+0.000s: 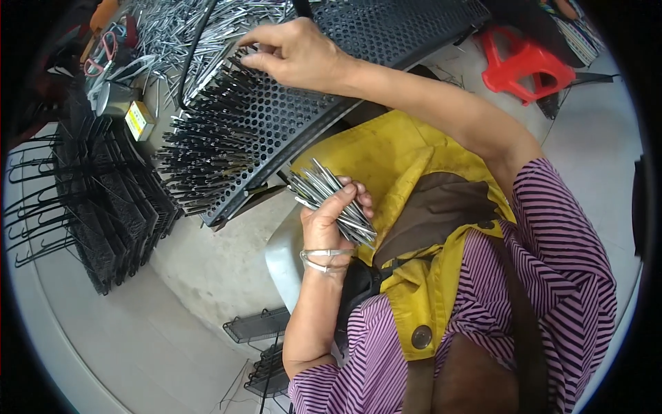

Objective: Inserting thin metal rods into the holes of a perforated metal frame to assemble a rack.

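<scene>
A bundle of slim silver metal rods [329,196] lies across my left hand [334,210], the fingers wrapped round it, above my lap. My right hand [293,54] reaches over a black perforated rack [289,114], thumb and fingers brought together at its far left edge. What is between those fingertips is too small to tell. Many dark-ended rods [207,148] stand upright in the holes along the rack's left side, in dense rows. Beyond the rack spreads a heap of loose silver rods [183,31].
Stacked black racks with wire hooks [103,186] stand at the left. Near the heap are a small yellow-and-white box [139,121], a round tin [114,99] and pink-handled scissors [103,52]. A red plastic stool [520,69] stands at the far right. Black wire trays [258,326] lie below.
</scene>
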`<state>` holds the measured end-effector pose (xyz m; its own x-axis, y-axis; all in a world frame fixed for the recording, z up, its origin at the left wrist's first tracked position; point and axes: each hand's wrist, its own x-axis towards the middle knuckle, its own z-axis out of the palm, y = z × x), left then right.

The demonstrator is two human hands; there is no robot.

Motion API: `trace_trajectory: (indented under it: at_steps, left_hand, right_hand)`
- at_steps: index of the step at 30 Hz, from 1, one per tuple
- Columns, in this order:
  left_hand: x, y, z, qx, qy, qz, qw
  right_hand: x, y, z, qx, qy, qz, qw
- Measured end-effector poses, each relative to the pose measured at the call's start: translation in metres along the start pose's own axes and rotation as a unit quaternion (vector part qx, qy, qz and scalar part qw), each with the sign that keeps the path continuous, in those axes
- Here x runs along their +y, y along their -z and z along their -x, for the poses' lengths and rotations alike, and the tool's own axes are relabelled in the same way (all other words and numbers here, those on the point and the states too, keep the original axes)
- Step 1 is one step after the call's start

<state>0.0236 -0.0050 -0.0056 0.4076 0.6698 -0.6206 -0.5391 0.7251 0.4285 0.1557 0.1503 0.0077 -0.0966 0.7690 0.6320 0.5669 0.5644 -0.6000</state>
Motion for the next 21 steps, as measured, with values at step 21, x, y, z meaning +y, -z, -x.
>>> trace_trajectory:
  at_steps: [21]
  left_hand:
    - [-0.013,-0.003,-0.004,0.018,0.006,-0.089,0.996]
  right_hand:
    - [-0.029,-0.014,-0.031,-0.134,-0.05,0.05,0.988]
